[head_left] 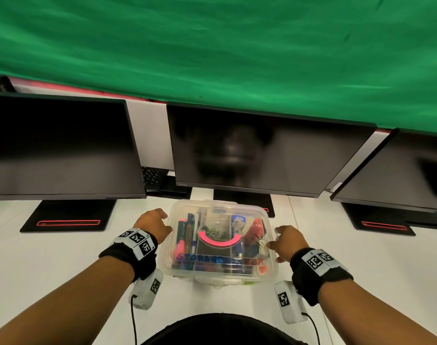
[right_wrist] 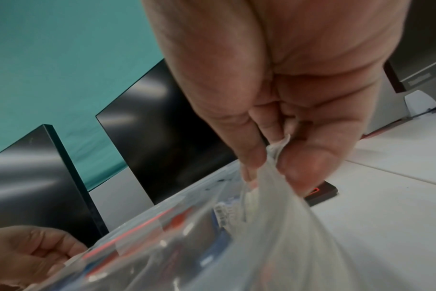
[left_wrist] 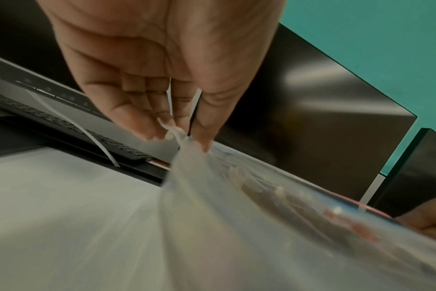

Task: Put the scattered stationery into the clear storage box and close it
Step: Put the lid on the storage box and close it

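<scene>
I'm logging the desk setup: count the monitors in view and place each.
3. Left monitor at the desk's left, middle monitor behind the clear storage box, right monitor cut off by the frame edge.

Box [head_left: 219, 272] contents smeared behind lid and wall, front lettering unreadable; near side of box blurred in both wrist views; left hand [head_left: 152, 224] fingertips hidden behind box edge; middle monitor [head_left: 267, 150] reflection blurred.
</scene>
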Action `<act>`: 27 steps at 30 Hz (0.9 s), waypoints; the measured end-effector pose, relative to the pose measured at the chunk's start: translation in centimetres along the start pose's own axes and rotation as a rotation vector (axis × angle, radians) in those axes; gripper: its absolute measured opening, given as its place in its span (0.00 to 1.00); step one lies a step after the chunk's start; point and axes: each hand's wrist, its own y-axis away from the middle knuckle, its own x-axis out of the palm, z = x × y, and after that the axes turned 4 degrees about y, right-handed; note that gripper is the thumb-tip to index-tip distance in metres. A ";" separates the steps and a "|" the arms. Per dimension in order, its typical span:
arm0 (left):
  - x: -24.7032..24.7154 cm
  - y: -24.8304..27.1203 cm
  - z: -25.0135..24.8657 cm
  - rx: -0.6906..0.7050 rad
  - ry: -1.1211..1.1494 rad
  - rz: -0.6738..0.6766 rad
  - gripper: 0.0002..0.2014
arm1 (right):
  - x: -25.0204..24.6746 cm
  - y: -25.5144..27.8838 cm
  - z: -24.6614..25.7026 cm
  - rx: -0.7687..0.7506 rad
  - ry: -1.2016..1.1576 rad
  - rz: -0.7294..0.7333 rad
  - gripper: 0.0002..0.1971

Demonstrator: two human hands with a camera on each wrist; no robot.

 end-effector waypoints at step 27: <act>0.5 0.5 -0.3 0.088 0.050 0.039 0.25 | -1.0 0.2 1.1 -0.024 0.294 0.050 0.21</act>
